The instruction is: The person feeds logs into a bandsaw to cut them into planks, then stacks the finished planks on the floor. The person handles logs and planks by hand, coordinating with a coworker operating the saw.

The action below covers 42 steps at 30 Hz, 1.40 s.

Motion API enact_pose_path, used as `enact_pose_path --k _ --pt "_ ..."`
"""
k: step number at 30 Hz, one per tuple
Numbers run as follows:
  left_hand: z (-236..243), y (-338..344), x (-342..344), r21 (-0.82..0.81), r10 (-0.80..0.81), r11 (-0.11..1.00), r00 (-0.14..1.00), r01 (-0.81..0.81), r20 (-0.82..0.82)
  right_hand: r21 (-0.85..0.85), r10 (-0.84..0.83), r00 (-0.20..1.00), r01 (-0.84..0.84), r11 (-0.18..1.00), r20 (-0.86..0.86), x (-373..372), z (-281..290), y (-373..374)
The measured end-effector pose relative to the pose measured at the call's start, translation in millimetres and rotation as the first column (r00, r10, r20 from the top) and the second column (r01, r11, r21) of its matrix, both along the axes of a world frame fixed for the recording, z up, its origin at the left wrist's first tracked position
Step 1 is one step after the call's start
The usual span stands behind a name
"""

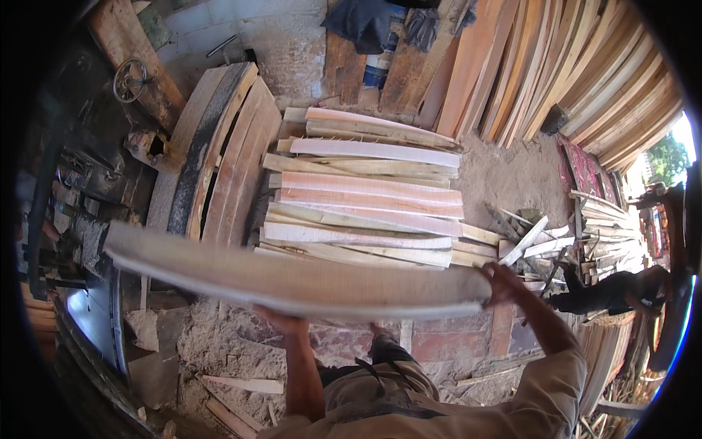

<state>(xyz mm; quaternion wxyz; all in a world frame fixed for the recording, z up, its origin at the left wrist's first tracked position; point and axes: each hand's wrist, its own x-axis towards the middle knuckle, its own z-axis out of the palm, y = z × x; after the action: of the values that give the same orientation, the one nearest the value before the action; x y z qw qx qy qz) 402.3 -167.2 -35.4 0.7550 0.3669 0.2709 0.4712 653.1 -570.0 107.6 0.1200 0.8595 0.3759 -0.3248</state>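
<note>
A long, thick wooden plank, slightly blurred, lies crosswise in front of me, held up off the ground. My left hand supports it from beneath near its middle; the fingers are mostly hidden behind the wood. At the plank's right end, my right hand grips the edge with fingers wrapped round it. Beyond the plank, a stack of cut boards lies on the ground, and its near boards are partly covered by the plank.
Thick timbers stand left of the stack, beside dark machinery with a handwheel. Tall boards lean at the back right. Scrap wood lies right of the stack. Another person is at the right. Sawdust covers the ground.
</note>
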Motion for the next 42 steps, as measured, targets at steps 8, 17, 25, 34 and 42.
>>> enact_pose_path --k 8,17,25,34,42 --pt "43 -9 237 -0.413 -0.075 0.886 0.945 0.209 0.318 0.677 -0.294 0.94 0.103 0.728 0.173 77 5 123" --pt "21 -20 -51 -0.336 0.003 0.935 0.951 -0.112 -0.311 0.52 0.0 0.829 0.351 0.778 -0.56 -143 -187 119" --pt "3 95 -32 -0.158 0.249 0.917 0.836 -0.365 -0.489 0.315 -0.27 0.909 0.37 0.874 -0.318 -69 -233 -38" --pt "80 -229 200 -0.096 -0.925 -0.123 -0.15 0.988 -0.349 0.822 -0.923 -0.061 0.479 0.307 0.381 130 2 -199" --pt "41 -25 -45 -0.141 -0.716 0.014 -0.088 0.99 -0.692 0.512 -0.288 0.928 0.372 0.774 -0.238 -26 -334 47"
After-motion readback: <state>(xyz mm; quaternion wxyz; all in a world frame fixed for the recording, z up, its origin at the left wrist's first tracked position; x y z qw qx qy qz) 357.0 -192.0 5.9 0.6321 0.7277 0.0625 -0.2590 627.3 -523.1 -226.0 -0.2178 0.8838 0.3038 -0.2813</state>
